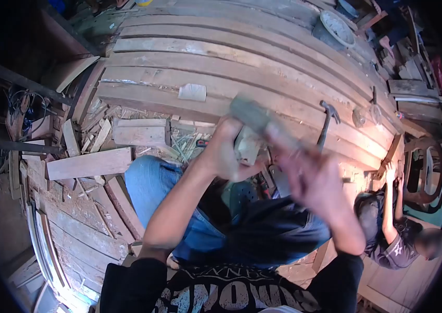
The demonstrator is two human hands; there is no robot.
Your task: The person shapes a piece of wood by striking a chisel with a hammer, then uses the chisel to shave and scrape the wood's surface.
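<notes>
My left hand (221, 148) is closed around a pale piece of wood (248, 146) above my lap. My right hand (317, 180) is smeared by motion, its fingers wrapped on a long grey-green block-like tool (252, 113). That tool slants over the wood piece, its far end above my left hand; blur hides its exact kind. Beyond my right hand, a claw hammer (328, 117) rests on the planks, head away from me. A small pale sheet or block (192, 92) lies on the planks to the left.
Long wooden planks (189, 60) stretch ahead. Wood offcuts (90, 163) and shavings lie at my left. A bucket (336, 28) stands at the far right. At right, another person (396, 235) reaches toward a wooden piece near a curved wooden frame (424, 175).
</notes>
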